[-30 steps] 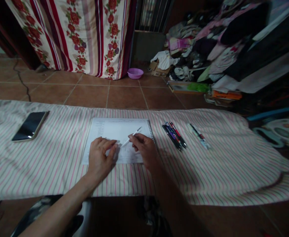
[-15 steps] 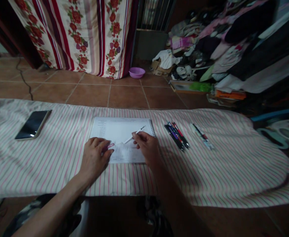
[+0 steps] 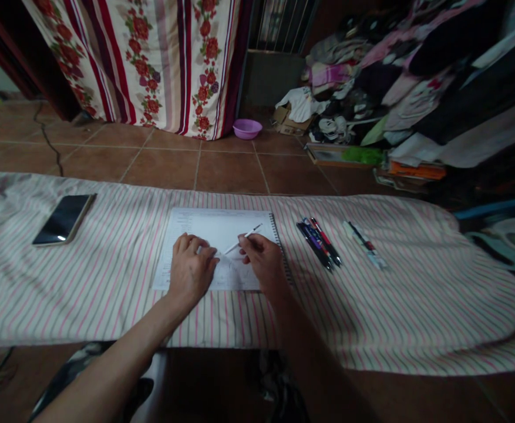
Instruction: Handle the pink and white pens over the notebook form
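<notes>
A spiral-bound notebook lies open on the striped cloth, its page bearing printed lines at the edges. My right hand pinches a thin white pen-like stick, whose dark end points up and to the right. Its lower end is down by the page, close to the fingertips of my left hand. The left hand rests on the page's left half, thumb and fingers drawn together. What sits between those fingers is hidden.
Several pens lie together right of the notebook, with another black and clear pen farther right. A phone is at the left on the striped cloth. Beyond, a purple basin stands on the tiled floor near piled clothes.
My left hand has slid right across the page toward the white stick's lower end. A pinkish item seen at its fingertips earlier no longer shows. My right hand keeps its pinch.
</notes>
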`<action>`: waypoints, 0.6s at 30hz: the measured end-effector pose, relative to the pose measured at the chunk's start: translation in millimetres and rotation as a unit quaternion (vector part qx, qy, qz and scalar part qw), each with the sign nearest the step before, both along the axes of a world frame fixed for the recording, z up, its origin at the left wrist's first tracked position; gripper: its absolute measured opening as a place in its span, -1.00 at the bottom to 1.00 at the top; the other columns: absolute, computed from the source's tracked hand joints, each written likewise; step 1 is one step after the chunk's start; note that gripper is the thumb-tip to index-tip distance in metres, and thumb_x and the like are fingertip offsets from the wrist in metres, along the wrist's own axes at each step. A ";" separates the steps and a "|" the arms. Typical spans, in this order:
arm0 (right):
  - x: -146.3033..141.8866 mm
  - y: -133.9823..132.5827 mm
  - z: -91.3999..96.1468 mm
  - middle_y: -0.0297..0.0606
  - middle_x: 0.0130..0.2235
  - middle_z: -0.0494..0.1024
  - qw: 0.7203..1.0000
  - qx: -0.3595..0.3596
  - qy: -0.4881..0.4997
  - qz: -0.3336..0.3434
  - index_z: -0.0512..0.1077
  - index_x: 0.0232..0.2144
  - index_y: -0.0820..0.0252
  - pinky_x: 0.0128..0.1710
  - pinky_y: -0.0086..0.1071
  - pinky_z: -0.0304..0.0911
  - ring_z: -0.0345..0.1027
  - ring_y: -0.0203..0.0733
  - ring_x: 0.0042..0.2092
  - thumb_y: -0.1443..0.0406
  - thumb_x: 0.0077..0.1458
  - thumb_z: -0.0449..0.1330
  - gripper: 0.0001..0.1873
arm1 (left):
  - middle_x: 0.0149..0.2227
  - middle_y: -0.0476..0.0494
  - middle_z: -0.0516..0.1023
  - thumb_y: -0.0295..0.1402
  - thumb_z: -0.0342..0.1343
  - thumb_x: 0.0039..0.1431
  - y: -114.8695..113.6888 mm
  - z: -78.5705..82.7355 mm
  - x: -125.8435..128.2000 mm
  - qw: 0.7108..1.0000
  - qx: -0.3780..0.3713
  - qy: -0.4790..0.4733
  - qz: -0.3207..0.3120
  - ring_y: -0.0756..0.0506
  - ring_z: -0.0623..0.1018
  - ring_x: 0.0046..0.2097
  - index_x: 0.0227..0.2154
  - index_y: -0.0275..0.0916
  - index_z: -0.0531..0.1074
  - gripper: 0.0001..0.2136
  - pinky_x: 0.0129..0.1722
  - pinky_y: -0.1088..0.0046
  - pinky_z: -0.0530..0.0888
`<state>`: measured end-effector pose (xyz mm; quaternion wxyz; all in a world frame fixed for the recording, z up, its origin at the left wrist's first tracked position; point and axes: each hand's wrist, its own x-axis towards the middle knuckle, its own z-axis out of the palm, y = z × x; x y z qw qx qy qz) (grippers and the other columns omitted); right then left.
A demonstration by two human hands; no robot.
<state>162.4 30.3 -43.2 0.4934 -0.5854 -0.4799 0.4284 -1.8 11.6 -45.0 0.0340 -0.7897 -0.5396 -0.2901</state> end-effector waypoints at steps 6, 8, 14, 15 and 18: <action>3.0 -1.0 1.8 -0.37 -0.61 0.38 1.000 0.008 -0.001 0.001 0.40 -0.56 0.18 -0.63 -0.48 0.18 0.25 -0.34 -0.60 0.05 -0.06 0.19 -0.68 | -0.40 -0.13 0.51 -0.42 0.11 0.07 2.6 -1.6 6.2 1.000 0.011 0.001 0.004 -0.18 0.40 -0.22 -0.44 -0.18 0.53 -0.90 0.04 0.07 0.26; 3.2 -1.8 3.3 -0.37 -0.61 0.39 1.000 0.010 0.004 -0.001 0.40 -0.56 0.18 -0.63 -0.48 0.19 0.25 -0.35 -0.61 0.05 -0.05 0.19 -0.69 | -0.40 -0.11 0.51 -0.41 0.08 0.10 1.4 0.0 6.0 1.000 0.010 -0.019 0.000 -0.16 0.41 -0.22 -0.43 -0.18 0.51 -0.89 0.06 0.07 0.23; -2.1 -6.5 14.9 -0.30 -0.55 0.49 0.997 0.004 0.068 -0.035 0.42 -0.53 0.21 -0.60 -0.47 0.30 0.42 -0.25 -0.48 0.07 -0.07 0.22 -0.70 | -0.39 -0.08 0.53 -0.36 0.01 0.18 -5.3 9.0 3.4 0.993 -0.015 -0.119 0.007 -0.14 0.42 -0.25 -0.41 -0.19 0.43 -0.87 -0.15 0.20 0.31; -3.1 -7.2 16.8 -0.29 -0.55 0.50 0.996 0.005 0.077 -0.042 0.42 -0.54 0.21 -0.60 -0.48 0.31 0.43 -0.24 -0.47 0.07 -0.08 0.23 -0.69 | -0.40 -0.08 0.52 -0.36 0.00 0.18 -5.9 9.7 3.4 0.991 -0.017 -0.130 0.012 -0.14 0.42 -0.26 -0.41 -0.20 0.42 -0.87 -0.17 0.21 0.32; -5.3 -8.6 20.9 -0.30 -0.55 0.50 0.995 0.014 0.089 -0.050 0.41 -0.56 0.23 -0.62 -0.51 0.32 0.45 -0.25 -0.48 0.07 -0.09 0.24 -0.68 | -0.41 -0.09 0.50 -0.35 0.01 0.17 -6.5 9.9 4.2 0.988 -0.019 -0.152 0.027 -0.14 0.41 -0.27 -0.43 -0.21 0.41 -0.87 -0.19 0.22 0.31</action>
